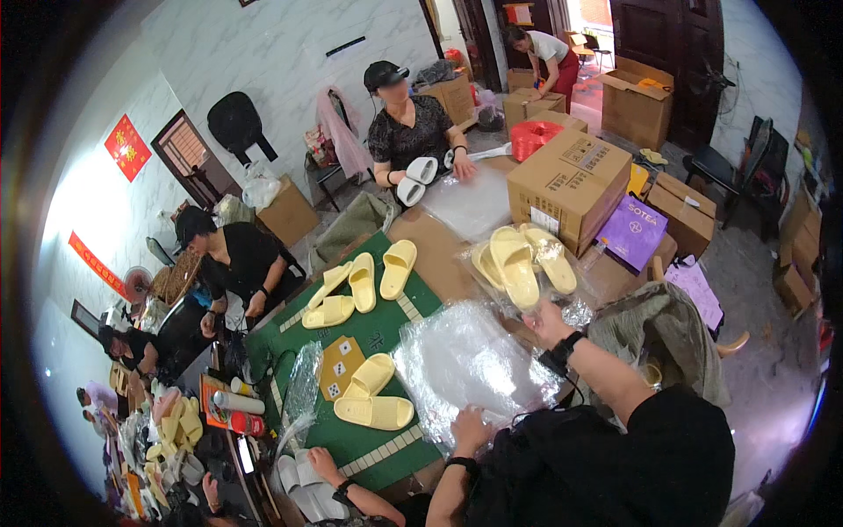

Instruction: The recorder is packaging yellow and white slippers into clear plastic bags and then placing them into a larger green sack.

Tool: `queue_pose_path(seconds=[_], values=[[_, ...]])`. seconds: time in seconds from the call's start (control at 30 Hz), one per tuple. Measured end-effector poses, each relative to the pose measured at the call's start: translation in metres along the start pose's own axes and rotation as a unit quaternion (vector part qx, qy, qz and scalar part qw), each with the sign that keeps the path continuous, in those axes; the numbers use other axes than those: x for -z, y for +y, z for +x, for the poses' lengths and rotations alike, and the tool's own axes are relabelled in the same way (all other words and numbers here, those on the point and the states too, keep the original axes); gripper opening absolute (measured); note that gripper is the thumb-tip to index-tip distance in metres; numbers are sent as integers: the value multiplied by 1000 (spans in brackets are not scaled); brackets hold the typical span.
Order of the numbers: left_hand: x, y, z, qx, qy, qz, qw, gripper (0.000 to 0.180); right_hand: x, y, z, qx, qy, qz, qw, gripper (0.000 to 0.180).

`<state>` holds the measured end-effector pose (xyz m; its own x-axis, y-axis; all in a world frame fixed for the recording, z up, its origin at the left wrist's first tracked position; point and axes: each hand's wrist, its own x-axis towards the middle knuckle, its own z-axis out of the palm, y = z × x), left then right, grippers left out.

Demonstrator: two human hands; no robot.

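Note:
My right hand [548,323] grips the near end of a yellow slipper [515,266]. Two more yellow slippers lie beside it, with clear plastic around and under them. My left hand [472,431] rests, fingers apart, on the near edge of a stack of clear plastic bags [474,364]. Left of the stack, a pair of yellow slippers [376,411] lies on the green table top [386,465]. Farther back on the green are several more yellow slippers [361,281].
A big cardboard box [571,189] and a purple bag [634,230] stand at the back right. A co-worker's hand [326,465] touches grey slippers [307,487] at lower left. Across the table, another person handles white slippers [411,191]. A woven sack [659,338] hangs at the right.

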<state>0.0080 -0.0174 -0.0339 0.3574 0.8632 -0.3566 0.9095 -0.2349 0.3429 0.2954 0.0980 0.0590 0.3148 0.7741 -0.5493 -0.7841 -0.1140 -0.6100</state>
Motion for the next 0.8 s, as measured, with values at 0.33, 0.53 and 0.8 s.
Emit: queue_pose_path(seconds=[0.33,0.53,0.8], values=[[-3,0,-1,-2,19,35,999,50,58,149,-66,196,-237,-630,713,47],[-28,-33,22,-118,74,-16,990,43,59,170,-83,318,-369,-761,429,38],[26,-87,17,15,267,-172,948,59,69,188,-79,308,-388,-786,369,27]])
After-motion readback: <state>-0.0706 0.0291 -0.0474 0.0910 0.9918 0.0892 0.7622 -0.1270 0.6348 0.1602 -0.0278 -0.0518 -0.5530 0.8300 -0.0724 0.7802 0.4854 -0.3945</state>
